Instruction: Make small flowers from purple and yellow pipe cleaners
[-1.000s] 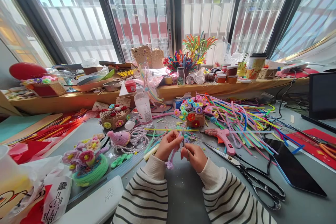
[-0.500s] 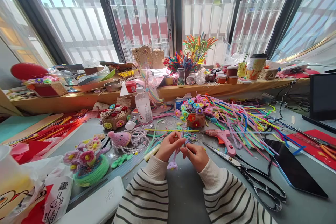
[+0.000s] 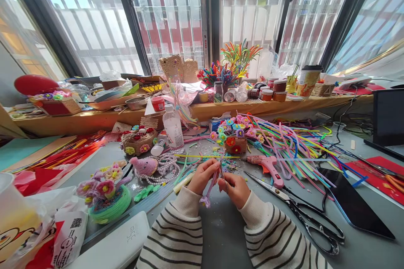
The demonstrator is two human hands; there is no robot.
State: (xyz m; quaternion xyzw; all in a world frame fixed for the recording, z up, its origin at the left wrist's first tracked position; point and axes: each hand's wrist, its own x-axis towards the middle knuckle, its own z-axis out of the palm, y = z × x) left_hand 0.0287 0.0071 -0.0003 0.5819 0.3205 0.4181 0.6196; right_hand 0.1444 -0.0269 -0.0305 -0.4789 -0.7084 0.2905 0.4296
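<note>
In the middle of the head view, my left hand pinches the stem of a lilac pipe-cleaner flower. The bloom hangs below the fingers, tilted toward me. My right hand is closed on small metal scissors, whose blades point up and away beside the stem; their handles are mostly hidden by the fingers. Both hands are close together above the grey table. Just beyond them lie small fuzzy offcuts and a yellow pipe cleaner.
Large black-handled scissors, a pink glue gun and a dark phone lie to the right. A flower basket and piled pipe cleaners stand behind. At left are a green flower pot, pearl beads and a bottle.
The scissors' blades now reach up higher between my hands, beside the stem. The lilac bloom has swung slightly left, and more of its stem shows below my left fingers.
</note>
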